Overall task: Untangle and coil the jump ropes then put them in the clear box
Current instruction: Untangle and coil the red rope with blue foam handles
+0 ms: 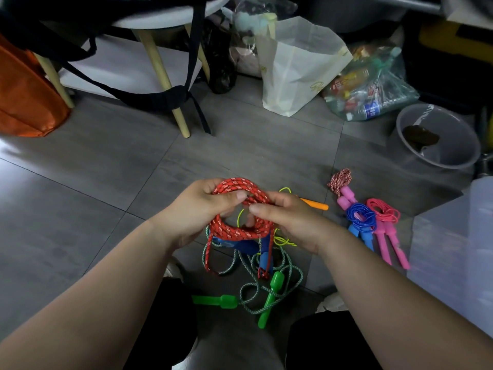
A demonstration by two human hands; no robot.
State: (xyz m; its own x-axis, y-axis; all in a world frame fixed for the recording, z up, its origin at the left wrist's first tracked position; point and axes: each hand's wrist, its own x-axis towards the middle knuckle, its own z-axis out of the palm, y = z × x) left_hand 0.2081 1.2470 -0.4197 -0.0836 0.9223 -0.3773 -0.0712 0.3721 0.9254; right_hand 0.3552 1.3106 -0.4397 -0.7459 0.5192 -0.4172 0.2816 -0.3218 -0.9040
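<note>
Holding the red rope [240,232] in both hands just above the floor [106,182], near the middle of the scene. Grips the far left arc of the coil with the left hand [202,206], fingers curled round several strands and thumb laid over the top. Pinches the right side with the right hand [289,220], thumb and fingers closed on the strands.

Looks braided, red flecked with white, wound into several rough loops. Hanging under the coil: two blue handles [248,245], plus a loose tail of the same red cord dropping to a small loop nearer the body.

Lying slack on the floor beneath: a green rope [289,268], pale-flecked and uncoiled, with two green handles [270,289] at the near end. Mixed in with it, a thin yellow rope [284,240], with an orange handle [316,205] poking out to the right past the right hand.

Sitting to the right on the floor, three coiled bundles close together: a striped rope [340,180] farthest, then a blue rope [360,216] touching a pink rope [382,210] with long pink handles [392,244] pointing near.

Standing at the right edge, blurred: the clear box [448,244], apart from all the ropes.
</note>
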